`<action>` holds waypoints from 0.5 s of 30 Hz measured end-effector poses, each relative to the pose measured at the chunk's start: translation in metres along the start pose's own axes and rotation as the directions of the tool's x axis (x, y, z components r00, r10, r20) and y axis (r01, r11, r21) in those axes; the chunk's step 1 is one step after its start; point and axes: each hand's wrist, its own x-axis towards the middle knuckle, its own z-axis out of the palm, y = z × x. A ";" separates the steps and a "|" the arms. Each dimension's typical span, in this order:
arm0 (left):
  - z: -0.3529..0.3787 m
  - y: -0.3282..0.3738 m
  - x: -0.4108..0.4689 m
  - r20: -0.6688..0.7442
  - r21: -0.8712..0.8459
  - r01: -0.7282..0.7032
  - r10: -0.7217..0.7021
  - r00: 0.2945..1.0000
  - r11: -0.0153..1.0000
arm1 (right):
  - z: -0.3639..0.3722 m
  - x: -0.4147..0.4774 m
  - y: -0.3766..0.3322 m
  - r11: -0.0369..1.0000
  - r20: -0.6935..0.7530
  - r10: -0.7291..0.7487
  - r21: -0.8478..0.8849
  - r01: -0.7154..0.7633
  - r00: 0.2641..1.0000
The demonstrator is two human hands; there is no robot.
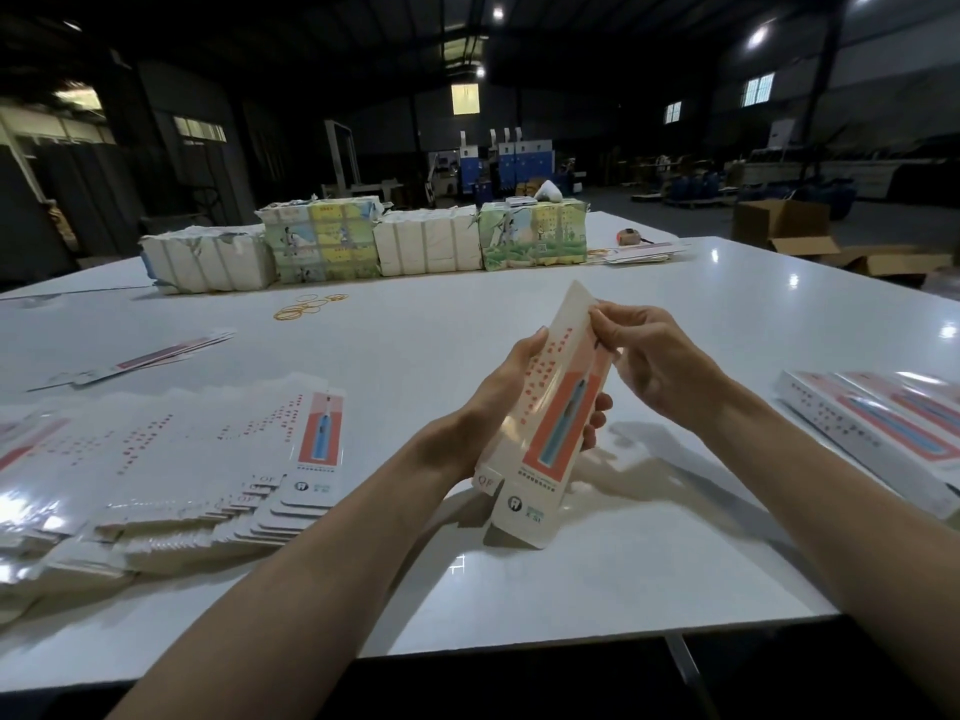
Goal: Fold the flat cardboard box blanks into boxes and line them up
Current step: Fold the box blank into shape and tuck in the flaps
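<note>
A box blank (550, 418) is held above the counter (415, 350), near its front edge and between the two forearms. It is gripped at mid-length by the left hand (511, 387), with the thumb laid along the left edge and the fingers curled round behind, their tips showing at the right edge. The upper right edge is pinched by the right hand (654, 361) between thumb and fingertips. The blank is tilted, top end away from the person and leaning right, and is partly opened into a sleeve; an orange panel with a blue toothbrush is printed on its face, and the bottom flaps hang loose.

To the left, a fanned stack of flat blanks (208, 459) is spread on the counter, and a few loose blanks (156, 356) are seen beyond it. At the right edge, folded boxes (883, 423) are laid side by side. Farther back, yellow rubber bands (306, 306) are scattered, and behind them a row of wrapped bundles (363, 246) is set across the counter. Beyond the far right corner, an open brown carton (779, 226) is seen on the floor.
</note>
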 end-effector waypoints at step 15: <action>0.003 -0.005 0.000 -0.353 -0.132 -0.176 0.119 0.928 0.976 | 0.025 0.004 0.030 0.966 -0.048 -0.134 -0.230 0.119 0.990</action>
